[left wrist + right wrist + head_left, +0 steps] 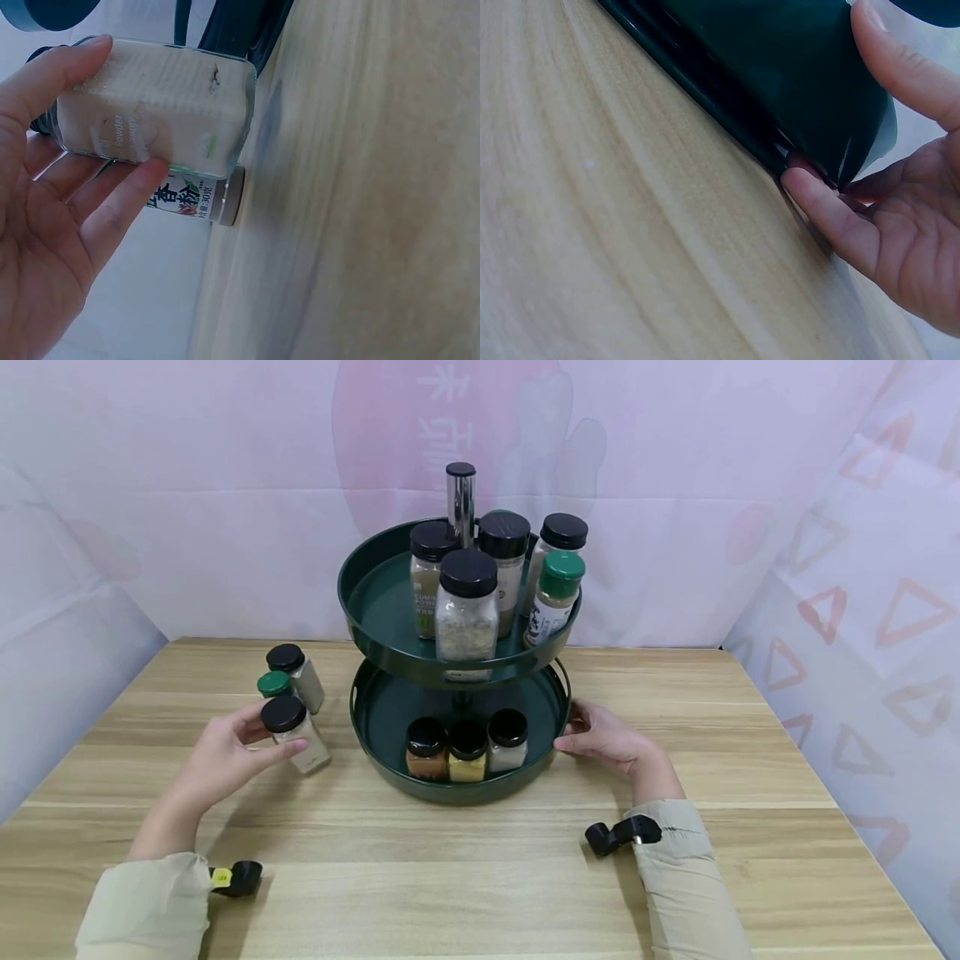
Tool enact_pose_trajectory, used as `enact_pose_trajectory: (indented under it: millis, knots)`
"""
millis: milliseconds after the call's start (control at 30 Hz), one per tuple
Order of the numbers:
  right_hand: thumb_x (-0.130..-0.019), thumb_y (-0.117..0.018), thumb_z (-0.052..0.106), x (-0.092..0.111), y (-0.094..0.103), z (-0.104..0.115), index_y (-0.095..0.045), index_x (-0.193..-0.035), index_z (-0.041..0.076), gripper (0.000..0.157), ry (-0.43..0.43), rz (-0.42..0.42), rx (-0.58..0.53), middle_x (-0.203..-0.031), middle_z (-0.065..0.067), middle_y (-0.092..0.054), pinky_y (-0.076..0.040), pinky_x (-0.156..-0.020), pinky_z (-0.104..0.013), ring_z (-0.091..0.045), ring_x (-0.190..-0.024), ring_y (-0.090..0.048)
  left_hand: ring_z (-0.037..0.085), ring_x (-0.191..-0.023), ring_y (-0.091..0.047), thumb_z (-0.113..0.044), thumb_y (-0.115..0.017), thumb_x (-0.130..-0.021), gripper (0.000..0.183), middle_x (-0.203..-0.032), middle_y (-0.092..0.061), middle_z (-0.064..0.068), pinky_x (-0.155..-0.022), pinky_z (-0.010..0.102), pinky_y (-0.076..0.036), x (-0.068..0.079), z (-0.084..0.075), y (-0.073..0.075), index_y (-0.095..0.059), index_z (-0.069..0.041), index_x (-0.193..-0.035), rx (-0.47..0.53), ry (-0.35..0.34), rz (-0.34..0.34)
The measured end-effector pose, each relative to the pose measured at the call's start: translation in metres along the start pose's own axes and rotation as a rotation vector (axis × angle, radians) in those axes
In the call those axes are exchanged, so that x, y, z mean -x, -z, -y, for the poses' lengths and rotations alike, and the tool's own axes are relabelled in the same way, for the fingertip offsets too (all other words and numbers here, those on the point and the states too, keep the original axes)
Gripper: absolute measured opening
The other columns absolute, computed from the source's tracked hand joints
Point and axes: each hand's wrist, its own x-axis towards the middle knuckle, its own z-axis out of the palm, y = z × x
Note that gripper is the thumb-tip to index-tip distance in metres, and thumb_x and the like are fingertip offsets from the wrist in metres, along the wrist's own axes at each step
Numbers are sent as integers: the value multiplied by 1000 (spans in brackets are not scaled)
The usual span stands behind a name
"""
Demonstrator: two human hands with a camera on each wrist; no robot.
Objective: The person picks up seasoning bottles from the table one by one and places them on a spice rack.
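Note:
My left hand grips a square glass jar of pale powder with a black lid, thumb on one side and fingers on the other. In the left wrist view the jar tilts and its base is off the table. Behind it are a green-capped bottle and another black-lidded jar. My right hand holds the right side of the green two-tier rack's lower tray. In the right wrist view, thumb and fingers lie at the tray's edge and underside.
The upper tray bears several jars, among them a cumin jar and a green-capped bottle, round a chrome post. Three small jars, one with yellow powder, stand at the lower tray's front. A cloth backdrop hangs behind the wooden table.

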Motion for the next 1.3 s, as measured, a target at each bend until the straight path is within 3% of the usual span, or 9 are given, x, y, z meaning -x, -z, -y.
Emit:
enact_pose_trajectory:
  millis: [267, 533, 733, 933, 1167, 1300]
  knots:
    - [-89, -67, -3, -1, 1, -2, -24, -149, -6, 74, 8, 6, 5, -122, -8, -45, -51, -83, -20, -12, -101, -50, -24, -96, -52, -29, -78, -87, 55, -118, -57, -22, -80, 3, -44, -1, -9, 6, -59, -9, -135, -17, -10, -35]
    - [-88, -68, -3, -2, 1, -2, -26, -148, -6, 74, 0, 0, 3, -122, -8, -45, -51, -83, -19, -13, -101, -51, -21, -99, -57, -21, -79, -86, 52, -113, -59, -34, -80, 5, -47, -11, -21, 10, -61, -11, -134, 56, -61, -55]
    - [-88, -69, -1, -2, 1, -3, -25, -148, -7, 75, 7, 8, 14, -123, -9, -45, -51, -83, -19, -13, -101, -51, -18, -98, -60, -15, -79, -85, 48, -110, -61, -34, -81, 5, -47, -22, -35, 13, -63, -10, -130, 83, -82, -92]
    - [-88, -69, 0, -1, 2, -2, -25, -148, -8, 75, 11, 11, 23, -123, -10, -45, -51, -83, -19, -14, -102, -50, -18, -99, -58, -25, -79, -86, 49, -115, -59, -30, -83, 4, -44, -36, -46, 12, -63, -18, -131, 47, -57, -102]
    - [-88, -70, 0, -1, 2, -2, -24, -149, -7, 76, 11, 17, 26, -126, -11, -44, -51, -84, -19, -14, -104, -51, -12, -97, -63, -18, -80, -85, 51, -106, -64, -30, -84, 7, -48, -57, -49, -5, -62, -12, -132, 156, -103, -108]
    - [-88, -71, 2, -1, 3, -2, -23, -150, -7, 78, 15, 17, 32, -128, -12, -44, -51, -85, -20, -13, -105, -50, -13, -99, -62, -19, -80, -85, 49, -103, -64, -28, -86, 8, -49, -67, -49, -15, -63, -9, -130, 190, -73, -113]
